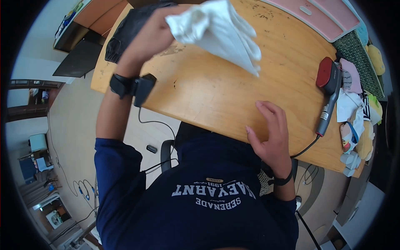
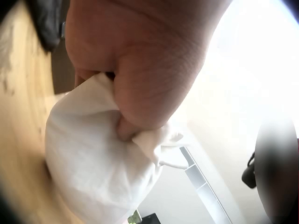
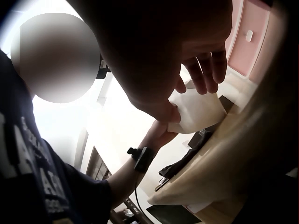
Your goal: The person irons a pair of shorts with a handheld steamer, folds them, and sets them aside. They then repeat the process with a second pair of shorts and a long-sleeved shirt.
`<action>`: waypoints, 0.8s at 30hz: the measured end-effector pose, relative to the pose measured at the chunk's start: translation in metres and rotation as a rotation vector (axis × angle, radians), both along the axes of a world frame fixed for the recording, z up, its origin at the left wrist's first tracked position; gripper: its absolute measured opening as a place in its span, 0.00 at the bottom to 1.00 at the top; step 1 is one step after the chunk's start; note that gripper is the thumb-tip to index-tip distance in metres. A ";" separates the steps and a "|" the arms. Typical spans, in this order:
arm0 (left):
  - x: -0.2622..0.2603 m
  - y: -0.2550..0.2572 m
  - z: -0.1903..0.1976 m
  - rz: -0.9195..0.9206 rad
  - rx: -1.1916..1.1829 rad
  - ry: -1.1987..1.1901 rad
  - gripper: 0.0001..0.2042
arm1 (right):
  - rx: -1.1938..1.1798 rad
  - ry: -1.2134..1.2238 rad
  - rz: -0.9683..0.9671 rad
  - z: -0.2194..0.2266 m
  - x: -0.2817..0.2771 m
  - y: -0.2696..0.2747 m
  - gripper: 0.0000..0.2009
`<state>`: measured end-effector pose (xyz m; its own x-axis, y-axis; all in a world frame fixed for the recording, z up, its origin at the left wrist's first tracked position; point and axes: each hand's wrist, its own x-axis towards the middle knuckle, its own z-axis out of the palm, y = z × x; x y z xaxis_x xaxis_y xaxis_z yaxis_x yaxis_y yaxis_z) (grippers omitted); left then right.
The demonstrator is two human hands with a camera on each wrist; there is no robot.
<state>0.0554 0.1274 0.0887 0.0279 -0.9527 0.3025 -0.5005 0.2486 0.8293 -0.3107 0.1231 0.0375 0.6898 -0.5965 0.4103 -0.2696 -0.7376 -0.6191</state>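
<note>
Cloth (image 1: 221,35), white and creased, is held up over a wooden table (image 1: 208,96) by a person's left hand (image 1: 160,33), whose thumb and fingers are clamped on one bunched end. From that grip its long axis slants rightward and back toward the person, so the loose lower corner lies just ahead of the right fingertips, not touching them. The right hand (image 1: 271,131) holds nothing: its thumb stands apart from the fingers, which lie loosely bent near one another. The left hand is the nearer, since it already grips the fabric. Beyond and left of the left fingers lies a dark bundle (image 1: 129,29). Well right of the right fingers are a red and grey handheld appliance (image 1: 325,73), perhaps a garment steamer, and a heap of small fabrics (image 1: 350,104). Farther ahead stand a green woven basket (image 1: 356,54), contents unclear to me, and a pink plastic panel (image 1: 321,18).
</note>
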 end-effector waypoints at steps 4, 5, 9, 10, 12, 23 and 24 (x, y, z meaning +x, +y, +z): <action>0.020 -0.018 0.037 0.198 -0.244 -0.316 0.11 | -0.077 0.067 0.041 -0.028 -0.003 0.006 0.23; 0.010 -0.027 0.033 0.349 -0.454 -0.591 0.11 | -0.149 0.130 0.074 -0.031 -0.001 0.007 0.22; 0.050 -0.011 0.033 0.355 -0.359 -0.873 0.25 | -0.175 0.176 0.051 -0.027 0.002 0.011 0.20; 0.047 -0.009 0.025 0.228 -0.409 -0.906 0.27 | -0.163 0.166 0.031 -0.028 0.001 0.010 0.20; 0.052 0.004 -0.007 0.197 -0.279 -1.101 0.30 | -0.146 0.150 -0.001 -0.029 0.000 0.009 0.20; 0.051 0.053 -0.049 0.284 0.122 -1.012 0.31 | -0.190 0.206 -0.005 -0.028 0.003 0.010 0.18; 0.051 0.054 -0.050 0.278 0.125 -1.007 0.31 | -0.185 0.212 -0.008 -0.029 0.003 0.010 0.18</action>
